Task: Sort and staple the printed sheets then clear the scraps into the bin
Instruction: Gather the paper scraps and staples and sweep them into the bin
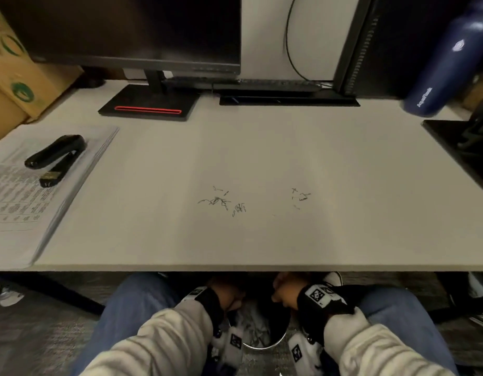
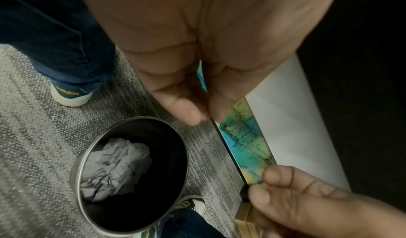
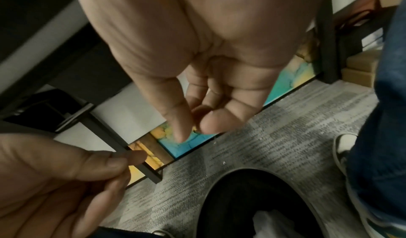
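Below the desk's front edge, my left hand (image 1: 224,291) and right hand (image 1: 285,290) hover over a round metal bin (image 1: 262,346) on the carpet between my feet. Crumpled paper (image 2: 116,168) lies inside the bin (image 2: 75,172). In the left wrist view, my left hand (image 2: 197,117) has thumb and fingertips touching, with nothing visible between them. My right hand (image 3: 195,129) hangs with loosely curled fingers and holds nothing I can see. Loose staples (image 1: 220,202) lie scattered on the desk's middle, with a smaller cluster (image 1: 301,196) to the right. A black stapler (image 1: 55,158) rests on the printed sheets (image 1: 17,204) at the left.
A monitor stand (image 1: 150,104) and keyboard (image 1: 262,85) sit at the back of the desk. A blue bottle (image 1: 441,66) and black tray (image 1: 457,147) are at the right, a cardboard box (image 1: 15,85) at the far left. A desk leg (image 3: 123,148) and my shoes (image 2: 70,94) flank the bin.
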Available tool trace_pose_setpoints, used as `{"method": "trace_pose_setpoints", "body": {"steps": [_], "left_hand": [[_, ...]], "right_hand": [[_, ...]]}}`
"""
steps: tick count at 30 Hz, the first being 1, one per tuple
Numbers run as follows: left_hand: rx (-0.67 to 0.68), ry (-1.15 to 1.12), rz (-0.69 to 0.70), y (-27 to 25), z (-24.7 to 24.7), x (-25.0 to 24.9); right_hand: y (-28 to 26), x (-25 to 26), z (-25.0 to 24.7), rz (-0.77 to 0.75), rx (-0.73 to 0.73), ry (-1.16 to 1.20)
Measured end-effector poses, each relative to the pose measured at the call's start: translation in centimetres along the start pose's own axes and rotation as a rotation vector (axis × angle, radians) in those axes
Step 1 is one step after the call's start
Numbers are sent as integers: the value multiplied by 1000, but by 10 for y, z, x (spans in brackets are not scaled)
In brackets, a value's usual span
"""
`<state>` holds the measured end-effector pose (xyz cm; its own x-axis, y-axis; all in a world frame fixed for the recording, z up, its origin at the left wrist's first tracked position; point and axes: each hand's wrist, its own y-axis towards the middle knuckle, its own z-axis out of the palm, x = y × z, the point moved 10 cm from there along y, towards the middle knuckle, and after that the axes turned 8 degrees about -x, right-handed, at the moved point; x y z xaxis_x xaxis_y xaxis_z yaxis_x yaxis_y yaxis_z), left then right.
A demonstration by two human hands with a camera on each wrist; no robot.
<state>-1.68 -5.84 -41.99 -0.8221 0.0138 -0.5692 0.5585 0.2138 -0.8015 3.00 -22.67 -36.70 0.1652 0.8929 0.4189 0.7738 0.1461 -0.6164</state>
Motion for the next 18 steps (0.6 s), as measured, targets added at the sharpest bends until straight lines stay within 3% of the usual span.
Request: {"method": "trace_pose_setpoints", "body": {"steps": [5, 10, 12, 15, 18], "left_hand": [[46, -151, 3, -30, 8, -11], [126, -395, 56, -66, -16, -44], [215, -523, 79, -86, -14, -52], [384, -712, 62, -121, 2, -60], [467, -679, -10, -149, 21, -59]], "right_hand": [[-57, 48, -12, -184, 7, -110], [-157, 109, -26, -514, 155, -287], [-199, 128, -44, -645, 160, -275], [-226, 142, -101, -674, 83, -82], [-206, 135, -181, -564, -231, 22]]}}
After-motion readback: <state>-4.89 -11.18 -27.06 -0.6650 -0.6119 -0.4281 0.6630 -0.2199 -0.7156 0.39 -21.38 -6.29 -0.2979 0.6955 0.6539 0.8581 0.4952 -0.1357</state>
